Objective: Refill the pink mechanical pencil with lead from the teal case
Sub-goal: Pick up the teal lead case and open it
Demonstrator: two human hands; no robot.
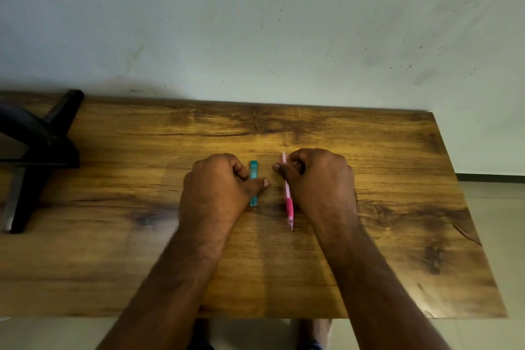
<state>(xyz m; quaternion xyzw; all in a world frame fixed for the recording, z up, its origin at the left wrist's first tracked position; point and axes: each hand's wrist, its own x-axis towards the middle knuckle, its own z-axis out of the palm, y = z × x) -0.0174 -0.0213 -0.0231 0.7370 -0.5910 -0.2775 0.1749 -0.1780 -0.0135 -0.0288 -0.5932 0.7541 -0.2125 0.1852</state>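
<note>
The teal lead case (253,169) lies lengthwise on the wooden table (383,250), near its middle. My left hand (218,187) is curled on it: the thumb crosses the case's middle and the index finger touches its left edge. About a hand's width to the right lies the pink mechanical pencil (289,206), tip pointing toward me. My right hand (321,176) pinches its upper part between thumb and curled fingers. The pencil's grip and tip stick out below the hand, its cap end above.
A black stand with angled legs (42,150) sits at the table's left end. A pale, stained wall runs behind the far edge. The table's right edge slants inward, with tiled floor beyond it and at the front.
</note>
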